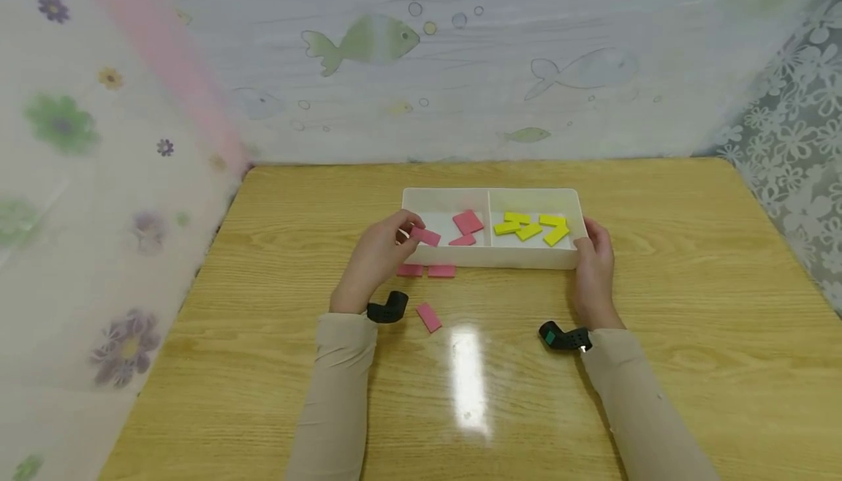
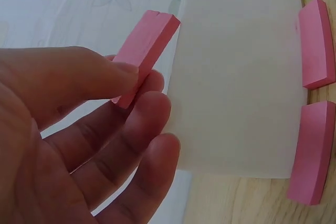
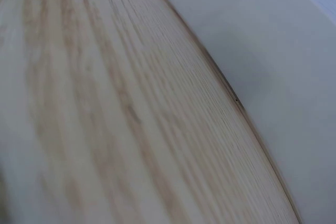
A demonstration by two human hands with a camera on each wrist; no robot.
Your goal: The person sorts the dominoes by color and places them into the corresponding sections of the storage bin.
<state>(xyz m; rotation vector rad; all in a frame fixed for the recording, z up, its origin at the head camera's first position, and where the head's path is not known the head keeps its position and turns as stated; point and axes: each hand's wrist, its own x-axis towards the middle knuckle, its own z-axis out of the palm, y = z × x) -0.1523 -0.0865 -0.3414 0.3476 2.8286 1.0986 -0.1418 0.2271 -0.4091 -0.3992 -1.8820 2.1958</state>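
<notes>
My left hand [image 1: 381,254] pinches a small pink rectangular block [image 2: 147,40] between thumb and fingers, above the left front rim of a white two-compartment box [image 1: 533,259]. A few pink blocks [image 1: 468,222] lie in the left compartment. The right one has several yellow blocks [image 1: 555,236]. At the box's right end, my right hand [image 1: 595,276] grips the wall, thumb toward the front corner; its fingers are partly hidden. The right wrist view shows only the table and the box's side wall [image 3: 252,66], not the hand.
Two pink blocks [image 1: 441,271] lie on the wooden table [image 1: 691,283] along the box's front wall. Another pink block [image 1: 430,317] lies nearer, right of the left wrist. Behind the table hangs a fish-print curtain [image 1: 460,101], with a flowered one [image 1: 99,210] at left.
</notes>
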